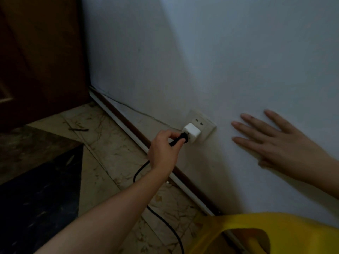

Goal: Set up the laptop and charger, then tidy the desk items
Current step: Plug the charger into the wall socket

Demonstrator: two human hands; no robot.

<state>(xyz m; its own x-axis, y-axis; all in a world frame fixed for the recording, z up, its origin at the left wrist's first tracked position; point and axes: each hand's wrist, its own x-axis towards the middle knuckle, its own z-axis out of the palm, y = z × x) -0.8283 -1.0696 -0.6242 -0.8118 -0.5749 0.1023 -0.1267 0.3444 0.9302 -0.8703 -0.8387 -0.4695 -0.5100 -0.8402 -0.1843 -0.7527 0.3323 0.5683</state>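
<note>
A white wall socket [205,123] sits low on the pale wall, with a white adapter block [192,132] plugged into it. My left hand [163,150] pinches a black charger plug [180,140] whose tip meets the adapter's side. The plug's black cable [165,222] runs down under my forearm across the floor. To the right of the socket, my right hand [271,142] lies flat on the wall with straight, spread fingers and holds nothing. The laptop is not in view.
A brown-and-white skirting strip [132,125] runs along the wall's foot. Marbled floor tiles [113,153] lie below, a dark wooden door [36,52] stands at the left, and a yellow object [266,233] fills the lower right corner.
</note>
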